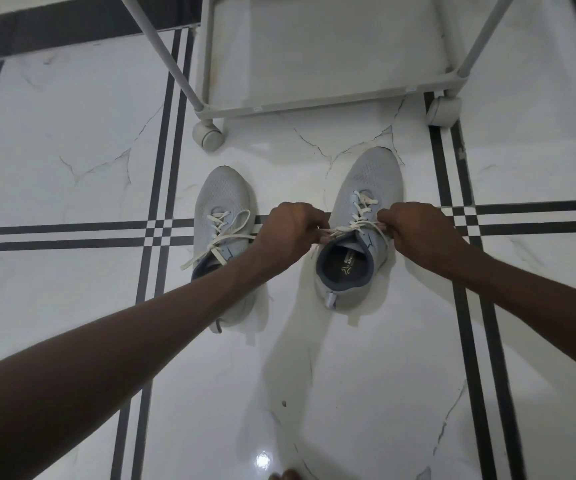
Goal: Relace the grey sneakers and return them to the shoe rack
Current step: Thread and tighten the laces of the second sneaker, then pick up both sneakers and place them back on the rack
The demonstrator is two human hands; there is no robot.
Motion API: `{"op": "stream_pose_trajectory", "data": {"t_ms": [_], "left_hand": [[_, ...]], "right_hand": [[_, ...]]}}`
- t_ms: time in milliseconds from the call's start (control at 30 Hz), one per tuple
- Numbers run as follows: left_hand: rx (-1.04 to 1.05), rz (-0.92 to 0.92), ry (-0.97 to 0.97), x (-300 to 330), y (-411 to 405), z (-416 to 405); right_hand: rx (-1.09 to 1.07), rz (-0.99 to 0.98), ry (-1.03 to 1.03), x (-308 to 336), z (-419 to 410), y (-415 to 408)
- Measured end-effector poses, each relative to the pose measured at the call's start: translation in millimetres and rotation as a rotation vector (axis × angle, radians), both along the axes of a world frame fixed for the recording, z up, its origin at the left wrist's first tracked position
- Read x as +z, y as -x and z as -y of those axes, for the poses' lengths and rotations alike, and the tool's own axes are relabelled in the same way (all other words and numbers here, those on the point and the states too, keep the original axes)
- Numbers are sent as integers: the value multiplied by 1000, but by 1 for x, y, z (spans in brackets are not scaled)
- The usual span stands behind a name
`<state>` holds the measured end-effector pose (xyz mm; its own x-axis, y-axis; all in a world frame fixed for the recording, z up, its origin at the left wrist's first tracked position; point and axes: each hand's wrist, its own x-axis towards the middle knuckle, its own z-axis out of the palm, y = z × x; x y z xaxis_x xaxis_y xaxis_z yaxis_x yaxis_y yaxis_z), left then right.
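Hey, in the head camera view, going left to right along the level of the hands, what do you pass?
Left sneaker → left hand → right sneaker → right hand. Each hand pinches an end of the right sneaker's lace, pulling outward.

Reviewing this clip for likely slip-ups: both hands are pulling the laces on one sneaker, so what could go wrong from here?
1. The left hand and right hand pull the lace sideways; uneven tension could leave unequal ends on the right sneaker.
2. The left sneaker has loose lace ends trailing; it may be racked untied.
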<state>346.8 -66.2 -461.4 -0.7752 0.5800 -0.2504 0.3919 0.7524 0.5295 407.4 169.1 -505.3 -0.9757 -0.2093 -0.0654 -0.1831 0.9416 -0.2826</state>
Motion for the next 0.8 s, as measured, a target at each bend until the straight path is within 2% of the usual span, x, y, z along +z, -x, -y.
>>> {"op": "stream_pose_trajectory", "data": {"t_ms": [100, 200, 333, 500, 633, 800], "left_hand": [[-64, -116, 54, -4, -5, 3], [-72, -103, 19, -7, -6, 9], [-101, -102, 16, -9, -8, 13], [-92, -80, 58, -14, -11, 18], [-91, -3, 195, -6, -24, 14], [-16, 60, 235, -6, -20, 21]], "right_hand": [[10, 29, -60, -1, -3, 4], [21, 107, -78, 0, -7, 9], [7, 184, 9, 1, -11, 15], [14, 137, -18, -1, -10, 14], [36, 83, -98, -3, -5, 9], [67, 162, -155, 15, 13, 13]]}}
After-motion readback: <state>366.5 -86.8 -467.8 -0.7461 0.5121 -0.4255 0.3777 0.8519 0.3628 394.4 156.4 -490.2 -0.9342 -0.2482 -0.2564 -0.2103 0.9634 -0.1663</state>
